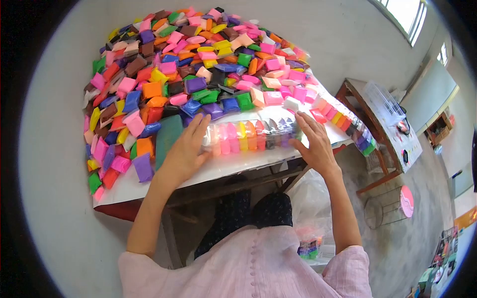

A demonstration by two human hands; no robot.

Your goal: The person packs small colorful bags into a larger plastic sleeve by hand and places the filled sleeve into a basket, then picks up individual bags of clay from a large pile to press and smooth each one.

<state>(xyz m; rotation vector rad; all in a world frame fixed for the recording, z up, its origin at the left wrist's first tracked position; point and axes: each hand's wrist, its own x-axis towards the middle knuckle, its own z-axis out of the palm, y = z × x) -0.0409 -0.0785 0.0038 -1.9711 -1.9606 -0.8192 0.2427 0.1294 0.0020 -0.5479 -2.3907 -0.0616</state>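
Note:
A long clear bag of coloured clay packets (248, 135) lies along the front edge of the table. The packets inside stand in a row, running from pale and pink through yellow, orange and red to black and purple. My left hand (186, 148) is at the bag's left end, fingers behind and thumb in front. At the right end, my right hand (315, 144) has the bag's end between its thumb and straight fingers. Behind and left of the bag rises a big heap of loose clay packets (198, 64) in many colours. A green flat block (169, 136) is beside my left wrist.
Another filled clear bag (348, 121) lies at the table's right edge. A white tabletop (223, 168) borders my body. To the right are a wooden table (370, 107) with a clear plastic basket (385, 104) and a pink-topped stool (406, 201). A plastic bag (313, 198) hangs below.

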